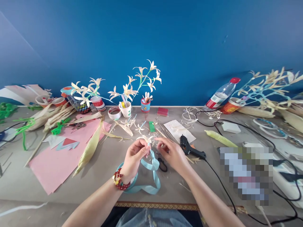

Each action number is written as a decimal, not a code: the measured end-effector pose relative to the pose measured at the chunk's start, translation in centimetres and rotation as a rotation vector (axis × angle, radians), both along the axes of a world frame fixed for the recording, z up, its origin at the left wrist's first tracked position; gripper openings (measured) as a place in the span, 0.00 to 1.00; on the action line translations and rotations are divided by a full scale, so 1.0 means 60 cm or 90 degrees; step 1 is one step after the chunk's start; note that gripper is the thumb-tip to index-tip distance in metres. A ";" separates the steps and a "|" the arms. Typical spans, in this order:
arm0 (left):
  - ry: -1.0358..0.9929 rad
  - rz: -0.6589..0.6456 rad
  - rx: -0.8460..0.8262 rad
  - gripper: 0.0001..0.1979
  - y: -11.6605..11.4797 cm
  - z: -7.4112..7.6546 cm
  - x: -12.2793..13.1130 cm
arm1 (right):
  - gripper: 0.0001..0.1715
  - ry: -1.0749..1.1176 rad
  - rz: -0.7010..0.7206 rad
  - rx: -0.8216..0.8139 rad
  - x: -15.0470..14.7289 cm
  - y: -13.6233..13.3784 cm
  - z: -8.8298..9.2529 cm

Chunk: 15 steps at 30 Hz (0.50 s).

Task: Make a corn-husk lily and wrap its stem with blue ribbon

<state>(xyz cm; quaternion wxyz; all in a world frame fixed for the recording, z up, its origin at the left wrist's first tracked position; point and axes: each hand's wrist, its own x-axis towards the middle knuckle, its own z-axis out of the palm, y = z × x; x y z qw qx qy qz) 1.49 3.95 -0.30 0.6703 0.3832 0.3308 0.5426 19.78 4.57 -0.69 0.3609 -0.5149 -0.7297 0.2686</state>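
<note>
My left hand (137,154) is closed in a pinch on a small pale artificial flower (145,138), its petals like dried corn husk. Light blue ribbon (151,164) trails down from the flower's stem and loops onto the table. The ribbon's roll (134,180) lies partly hidden behind my left wrist, which wears red beads. My right hand (170,152) is just right of the flower, fingers bent and apart, the index fingertip close to a petal's tip. Whether it touches the petal is hard to tell. Between the hands lie small black-handled scissors (163,165), partly covered.
A black hot glue gun (192,148) with its cord lies right of my hands. Pink paper (56,168) and a corn husk (91,146) are at left. Behind stand a paper cup (125,111) with flowers, a tape roll (114,113) and a plastic bottle (221,94).
</note>
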 end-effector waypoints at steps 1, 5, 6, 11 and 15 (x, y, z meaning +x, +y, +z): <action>0.001 -0.006 0.002 0.09 0.000 0.001 0.000 | 0.13 -0.044 0.001 0.001 0.001 -0.003 0.005; 0.000 -0.033 0.007 0.08 -0.002 0.005 -0.001 | 0.21 -0.172 0.016 0.058 0.025 -0.021 0.023; -0.004 -0.036 0.007 0.08 -0.002 0.005 -0.001 | 0.18 -0.176 0.008 0.078 0.037 -0.027 0.024; -0.016 -0.031 -0.015 0.09 -0.003 0.001 0.001 | 0.17 -0.247 -0.173 0.085 0.130 -0.058 0.003; -0.030 -0.039 -0.021 0.08 -0.005 0.003 0.004 | 0.19 -0.303 -0.221 0.153 0.187 -0.072 -0.019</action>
